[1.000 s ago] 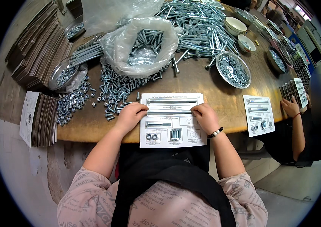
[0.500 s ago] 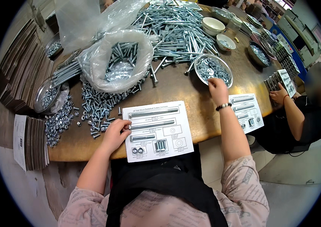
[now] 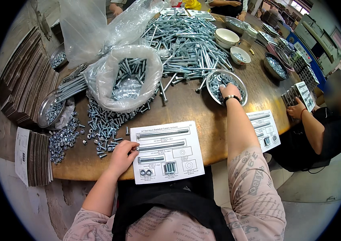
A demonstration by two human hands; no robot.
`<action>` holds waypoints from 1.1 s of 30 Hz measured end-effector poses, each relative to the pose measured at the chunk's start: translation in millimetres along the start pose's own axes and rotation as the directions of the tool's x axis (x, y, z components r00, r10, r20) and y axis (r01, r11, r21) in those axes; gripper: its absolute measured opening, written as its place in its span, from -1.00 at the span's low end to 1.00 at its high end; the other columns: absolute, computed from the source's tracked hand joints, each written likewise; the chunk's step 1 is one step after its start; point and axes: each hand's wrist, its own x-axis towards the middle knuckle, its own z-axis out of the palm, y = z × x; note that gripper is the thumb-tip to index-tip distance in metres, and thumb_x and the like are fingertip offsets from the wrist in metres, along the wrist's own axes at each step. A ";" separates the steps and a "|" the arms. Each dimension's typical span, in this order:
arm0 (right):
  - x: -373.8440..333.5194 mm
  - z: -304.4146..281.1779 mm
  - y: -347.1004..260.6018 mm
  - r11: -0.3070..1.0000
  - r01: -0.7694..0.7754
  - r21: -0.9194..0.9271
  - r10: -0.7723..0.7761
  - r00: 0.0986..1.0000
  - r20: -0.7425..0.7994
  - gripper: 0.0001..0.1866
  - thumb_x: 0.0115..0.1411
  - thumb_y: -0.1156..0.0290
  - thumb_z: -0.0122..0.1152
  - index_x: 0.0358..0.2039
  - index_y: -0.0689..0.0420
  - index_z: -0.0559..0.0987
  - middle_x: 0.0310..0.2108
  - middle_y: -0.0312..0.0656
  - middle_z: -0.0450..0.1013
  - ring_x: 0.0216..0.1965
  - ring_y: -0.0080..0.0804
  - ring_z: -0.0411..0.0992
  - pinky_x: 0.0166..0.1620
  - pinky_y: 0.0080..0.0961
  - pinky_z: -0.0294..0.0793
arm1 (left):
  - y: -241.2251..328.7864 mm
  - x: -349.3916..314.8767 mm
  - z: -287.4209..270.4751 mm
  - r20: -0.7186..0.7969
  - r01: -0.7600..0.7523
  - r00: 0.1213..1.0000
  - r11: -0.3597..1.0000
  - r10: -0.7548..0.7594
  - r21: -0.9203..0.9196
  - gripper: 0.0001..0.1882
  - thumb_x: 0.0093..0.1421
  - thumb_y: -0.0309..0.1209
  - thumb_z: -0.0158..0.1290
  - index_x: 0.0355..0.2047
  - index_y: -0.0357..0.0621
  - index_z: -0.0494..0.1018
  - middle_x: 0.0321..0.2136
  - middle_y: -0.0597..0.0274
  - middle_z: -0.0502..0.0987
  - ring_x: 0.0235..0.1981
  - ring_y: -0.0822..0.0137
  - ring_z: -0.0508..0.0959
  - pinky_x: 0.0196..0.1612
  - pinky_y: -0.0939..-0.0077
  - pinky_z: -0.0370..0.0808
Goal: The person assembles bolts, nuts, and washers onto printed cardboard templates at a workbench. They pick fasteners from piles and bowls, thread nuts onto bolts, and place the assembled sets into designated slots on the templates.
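Observation:
A white printed card (image 3: 166, 176) lies in front of me, overhanging the table's near edge. Long bolts, a shorter bolt, a cluster of small bolts and two nuts sit on it; two printed boxes show only ring outlines. My left hand (image 3: 121, 158) is closed at the card's left edge, thumb and finger pinched beside the middle bolt's head. Over to the right, my right hand (image 3: 231, 93) reaches into a metal bowl (image 3: 246, 96) of flat washers (image 3: 217, 80). Its fingers are bent together among the washers; whatever lies between the fingertips is hidden.
A plastic bag (image 3: 102, 90) of bolts stands behind small bolts (image 3: 108, 120) and nuts (image 3: 62, 138). Long bolts (image 3: 182, 36) are heaped at the back. Cardboard stacks (image 3: 25, 76) stand left. At right lies another card (image 3: 265, 128), near a co-worker's hand (image 3: 297, 108) holding cards.
My right hand has moved from the bowl's near rim into the washers. My left hand stays at the card's edge. The whole view has shifted, showing more of the table's far side.

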 end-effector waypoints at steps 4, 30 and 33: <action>13.1 5.9 11.1 0.974 0.185 0.133 -0.189 0.982 0.013 -0.66 -0.05 0.17 0.23 -0.31 0.11 0.56 -0.26 -0.05 0.48 -0.20 -0.19 0.45 -0.13 -0.36 0.40 | 0.0 -0.1 0.3 -0.005 0.005 1.000 1.000 -0.005 -0.007 -0.75 -0.11 -0.54 0.12 -0.34 -0.19 0.46 -0.49 0.18 0.43 -0.46 0.25 0.46 -0.36 0.43 0.40; -32.3 -1.2 8.4 0.465 -0.032 0.885 -0.188 0.973 0.134 -0.82 0.05 0.32 0.20 -0.40 0.16 0.52 -0.46 -0.23 0.43 -0.52 -0.52 0.38 -0.50 -0.57 0.36 | 14.1 -3.6 -13.6 -0.136 0.024 0.990 0.999 -0.030 -0.046 -0.75 -0.08 -0.57 0.10 -0.32 -0.25 0.45 -0.48 0.18 0.42 -0.47 0.31 0.45 -0.39 0.51 0.40; -89.7 -16.0 -7.0 -0.145 -0.388 0.910 -0.381 0.871 0.310 -0.90 0.12 0.40 0.12 -0.38 0.13 0.45 -0.52 -0.32 0.36 -0.57 -0.63 0.29 -0.56 -0.71 0.27 | 34.9 2.5 -13.6 -0.185 -0.067 0.982 0.993 0.047 -0.101 -0.74 -0.08 -0.57 0.10 -0.30 -0.26 0.45 -0.48 0.15 0.41 -0.45 0.29 0.45 -0.38 0.50 0.40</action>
